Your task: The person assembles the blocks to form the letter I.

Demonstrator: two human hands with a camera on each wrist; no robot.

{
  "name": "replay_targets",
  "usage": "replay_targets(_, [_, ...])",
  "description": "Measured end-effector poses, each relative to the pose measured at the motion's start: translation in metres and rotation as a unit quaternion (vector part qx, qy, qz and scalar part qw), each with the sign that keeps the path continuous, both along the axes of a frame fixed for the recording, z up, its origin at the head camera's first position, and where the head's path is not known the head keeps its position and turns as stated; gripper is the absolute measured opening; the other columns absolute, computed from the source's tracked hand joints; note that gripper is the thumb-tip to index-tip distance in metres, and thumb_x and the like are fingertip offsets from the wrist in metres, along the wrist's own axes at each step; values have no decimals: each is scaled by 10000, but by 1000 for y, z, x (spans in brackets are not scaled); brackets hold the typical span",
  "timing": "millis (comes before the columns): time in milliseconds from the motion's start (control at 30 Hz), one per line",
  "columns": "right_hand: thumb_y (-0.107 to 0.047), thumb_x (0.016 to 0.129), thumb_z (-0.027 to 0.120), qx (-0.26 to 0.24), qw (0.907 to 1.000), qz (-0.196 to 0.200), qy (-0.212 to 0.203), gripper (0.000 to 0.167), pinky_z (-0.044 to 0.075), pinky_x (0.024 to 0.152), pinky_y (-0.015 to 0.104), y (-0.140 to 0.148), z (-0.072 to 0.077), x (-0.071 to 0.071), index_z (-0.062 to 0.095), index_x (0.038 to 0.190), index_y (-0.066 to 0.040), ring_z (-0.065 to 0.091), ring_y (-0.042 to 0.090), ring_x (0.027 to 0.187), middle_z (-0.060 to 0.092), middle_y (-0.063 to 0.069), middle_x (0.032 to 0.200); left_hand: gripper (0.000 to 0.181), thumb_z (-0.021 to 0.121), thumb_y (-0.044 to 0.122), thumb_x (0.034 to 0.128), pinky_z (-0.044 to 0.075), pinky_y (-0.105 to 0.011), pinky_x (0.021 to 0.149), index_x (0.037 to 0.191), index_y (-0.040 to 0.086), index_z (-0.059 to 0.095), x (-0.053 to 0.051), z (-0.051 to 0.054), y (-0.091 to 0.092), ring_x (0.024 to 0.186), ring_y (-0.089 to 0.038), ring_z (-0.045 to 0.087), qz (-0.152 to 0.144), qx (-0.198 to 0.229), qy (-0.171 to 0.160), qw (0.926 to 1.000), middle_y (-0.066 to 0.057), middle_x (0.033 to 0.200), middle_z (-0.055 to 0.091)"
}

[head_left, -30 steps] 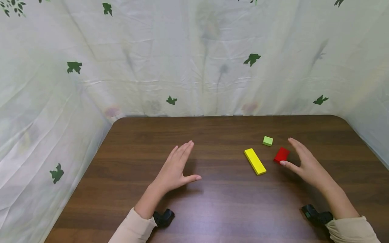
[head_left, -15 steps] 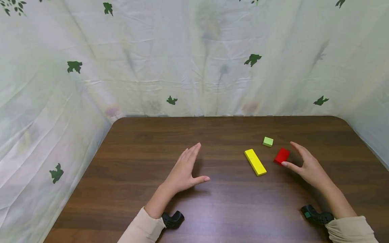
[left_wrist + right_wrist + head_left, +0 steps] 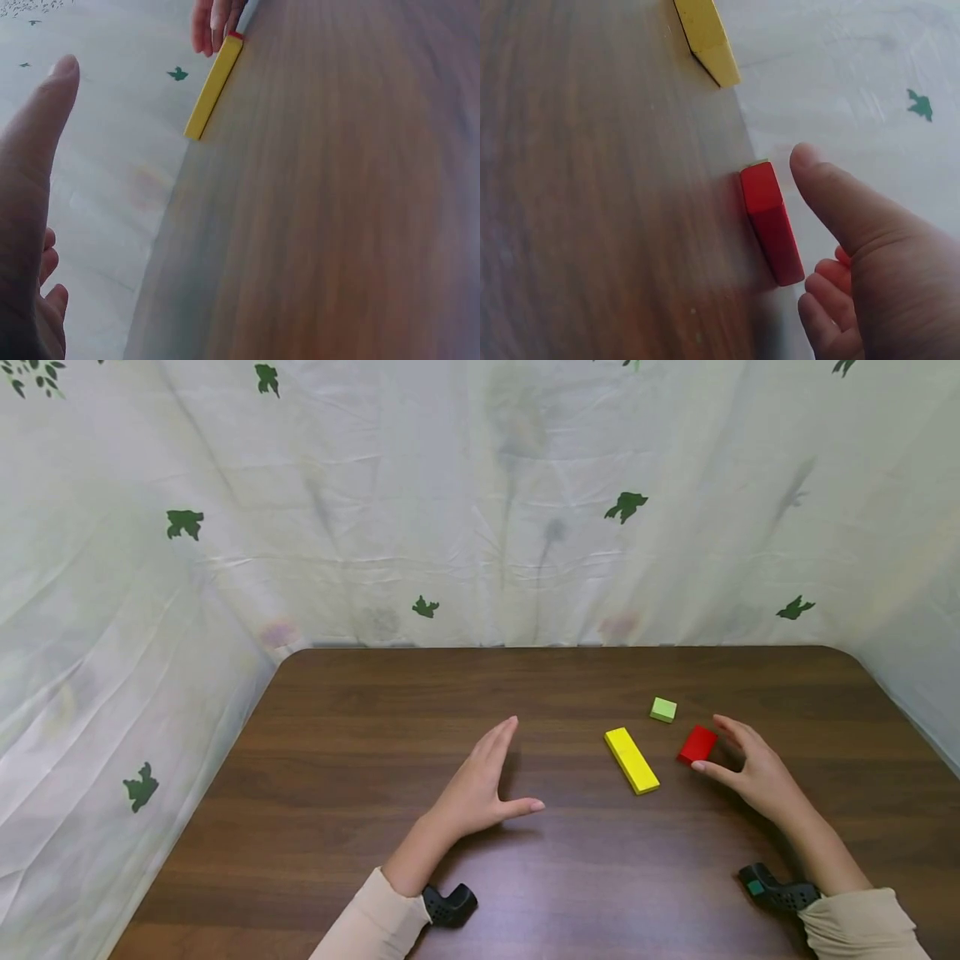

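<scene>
My right hand [image 3: 761,781] is held around the near right side of a red block [image 3: 697,744], thumb and fingers apart. In the right wrist view a gap shows between the thumb [image 3: 840,191] and the red block [image 3: 769,217]. A long yellow block [image 3: 632,761] lies flat to the left of the red one. Behind them sits a small light green block [image 3: 663,709], mostly hidden in the right wrist view. My left hand [image 3: 476,789] hovers over the table left of the yellow block, thumb spread from its fingers, holding nothing.
The dark brown wooden table [image 3: 360,710] has rounded far corners. A pale curtain [image 3: 465,510] with green leaf shapes hangs behind it and along the sides. Black wrist devices sit below both hands, one at the left wrist [image 3: 452,906] and one at the right wrist [image 3: 778,889].
My left hand has moved right across the table, towards the yellow block. The right hand's fingers have bent in slightly beside the red block. All blocks have stayed in place.
</scene>
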State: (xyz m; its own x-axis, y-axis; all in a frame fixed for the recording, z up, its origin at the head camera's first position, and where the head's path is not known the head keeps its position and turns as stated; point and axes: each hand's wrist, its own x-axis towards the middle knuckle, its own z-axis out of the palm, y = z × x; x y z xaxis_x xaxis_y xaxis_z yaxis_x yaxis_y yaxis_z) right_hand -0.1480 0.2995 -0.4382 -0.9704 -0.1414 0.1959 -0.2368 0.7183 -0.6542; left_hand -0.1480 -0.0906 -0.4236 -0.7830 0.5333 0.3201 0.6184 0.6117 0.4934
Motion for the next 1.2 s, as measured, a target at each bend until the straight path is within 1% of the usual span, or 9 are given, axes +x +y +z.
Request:
replay_targets(167, [-271,757,723,38,10000,-16,-71,800,353,825,565,1,-2,-1,293,1333,80,401,499,1096,344,297,1273,1038,606,617,712,236,-399,1023,1448,120,68,1,-2,10,1327,-177,150,-86,57,-135,9999,-62,1467,167])
replay_targets(400, [-297,765,712,84,9997,-4,-233,808,348,839,552,1,-2,-2,285,1332,90,392,495,1107,331,306,1279,1057,612,619,703,238,-397,1022,1445,96,72,1,-7,22,1327,-184,148,-132,41,-269,9995,-73,1467,162])
replay_targets(633, [-299,776,702,140,9993,39,-357,803,348,846,560,4,-5,-2,277,1330,98,390,502,1099,314,323,1279,1056,629,595,707,235,-380,1026,1442,75,77,1,-7,35,1328,-177,143,-197,-23,-331,9993,-76,1468,158])
replay_targets(767, [-282,776,704,173,9992,71,-362,797,348,844,570,3,-4,-2,276,1330,100,390,508,1089,309,330,1272,1056,633,592,706,237,-371,1026,1442,77,79,2,-8,44,1328,-174,147,-200,-24,-390,9990,-89,1465,166])
replay_targets(900, [-272,781,700,214,9992,113,-329,786,345,841,571,3,-4,-2,279,1328,105,389,503,1088,305,331,1270,1056,623,607,703,241,-357,1025,1436,53,103,2,-10,55,1326,-166,154,-214,-65,-468,9987,-83,1464,171])
replay_targets(1200, [-293,791,688,283,9991,110,-299,760,342,849,572,4,-6,-2,303,1318,98,386,486,1094,305,315,1275,1050,612,619,704,254,-341,1018,1430,39,123,3,-12,76,1325,-173,167,-238,-300,-458,9982,-76,1463,179])
